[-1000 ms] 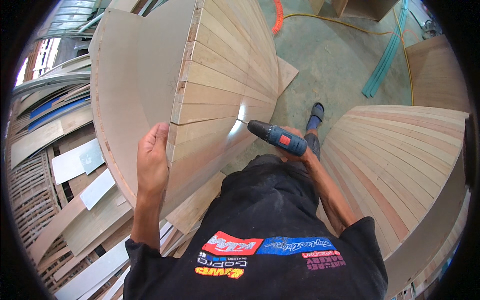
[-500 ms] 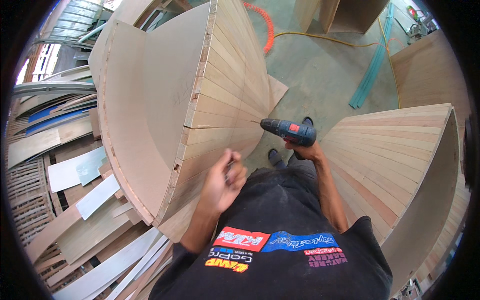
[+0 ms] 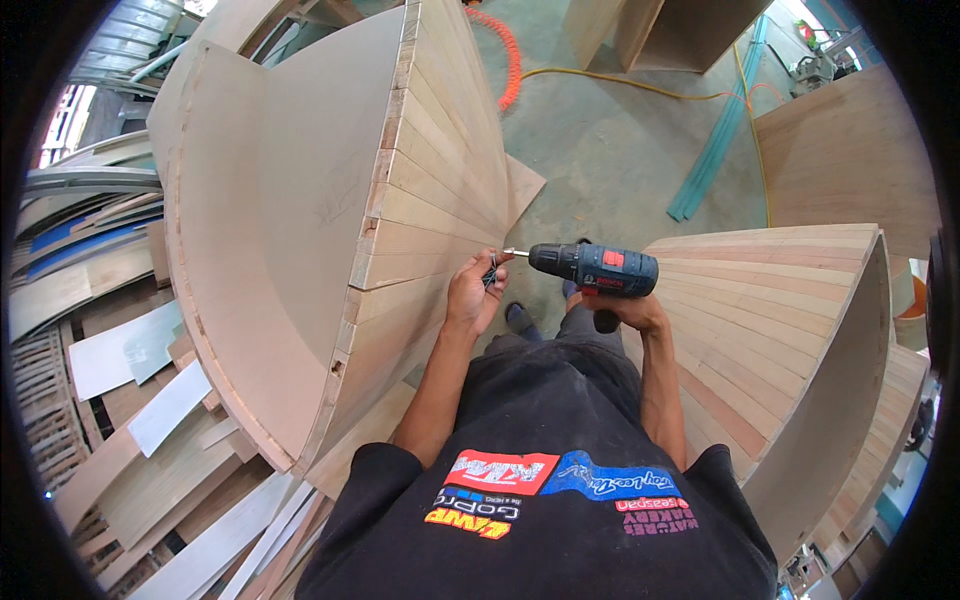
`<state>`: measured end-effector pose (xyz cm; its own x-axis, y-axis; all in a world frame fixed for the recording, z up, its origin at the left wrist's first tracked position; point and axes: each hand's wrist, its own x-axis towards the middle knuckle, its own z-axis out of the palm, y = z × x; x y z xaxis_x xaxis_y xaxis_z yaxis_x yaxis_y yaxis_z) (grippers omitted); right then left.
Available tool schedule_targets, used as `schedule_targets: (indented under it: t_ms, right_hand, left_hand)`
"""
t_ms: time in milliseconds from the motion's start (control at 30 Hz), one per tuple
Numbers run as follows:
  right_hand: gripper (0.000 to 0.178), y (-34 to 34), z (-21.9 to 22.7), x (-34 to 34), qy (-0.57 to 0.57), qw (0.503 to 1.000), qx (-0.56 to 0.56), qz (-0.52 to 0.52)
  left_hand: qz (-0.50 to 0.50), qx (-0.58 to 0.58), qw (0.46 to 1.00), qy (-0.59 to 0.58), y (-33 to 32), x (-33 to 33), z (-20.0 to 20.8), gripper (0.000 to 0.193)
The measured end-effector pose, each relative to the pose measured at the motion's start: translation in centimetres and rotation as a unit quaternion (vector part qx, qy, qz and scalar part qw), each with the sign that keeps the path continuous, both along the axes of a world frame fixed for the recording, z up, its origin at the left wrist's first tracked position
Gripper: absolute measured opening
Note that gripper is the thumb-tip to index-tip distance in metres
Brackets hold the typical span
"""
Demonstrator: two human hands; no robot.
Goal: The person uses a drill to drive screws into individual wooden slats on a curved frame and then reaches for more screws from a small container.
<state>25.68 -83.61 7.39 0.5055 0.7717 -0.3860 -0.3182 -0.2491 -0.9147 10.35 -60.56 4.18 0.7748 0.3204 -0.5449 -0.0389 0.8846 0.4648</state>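
My right hand [image 3: 632, 308] is wrapped round the grip of a dark blue cordless drill [image 3: 625, 268], held level with its bit pointing left. My left hand [image 3: 470, 295] is closed on several thin dark screws [image 3: 490, 274]. Its thumb and fingertips pinch at the tip of the drill's bit [image 3: 516, 253], where a small light piece, perhaps a screw, shows. Just beyond the left hand stands a curved panel [image 3: 425, 205] faced with narrow wooden strips. Whether the fingertips touch that panel I cannot tell.
A second curved slatted panel [image 3: 770, 310] stands to my right. Offcut boards [image 3: 150, 480] pile up at the left. On the floor [image 3: 590, 150] lie an orange coiled hose [image 3: 508, 60], a yellow cable [image 3: 620, 86] and teal strips [image 3: 720, 140]. An open wooden box [image 3: 680, 35] stands beyond.
My left hand has moved up and right to the drill's bit. The drill has swung from a slight tilt to nearly level and moved a little right. The view has shifted slightly.
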Motion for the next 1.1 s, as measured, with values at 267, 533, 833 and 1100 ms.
schedule_targets:
  t_ms: [267,533,833,1100]
  right_hand:
    - [0.033,0.2,-0.1,0.3,0.025,0.999,-0.035,0.004]
    - [0.033,0.2,-0.6,0.6,0.024,0.999,-0.035,-0.009]
    - [0.031,-0.1,-0.1,1.5,0.019,0.999,-0.038,0.004]
    - [0.031,-0.5,-1.3,1.8,0.027,0.999,-0.030,0.025]
  left_hand:
    - [-0.011,0.070,0.995,0.065,-0.2,1.3,0.6,0.020]
    - [-0.050,0.100,0.993,0.036,-0.1,1.5,2.3,0.030]
    - [-0.045,0.191,0.980,0.022,-0.4,1.0,0.3,0.020]
    - [-0.022,0.167,0.983,0.071,-1.4,1.4,0.9,0.019]
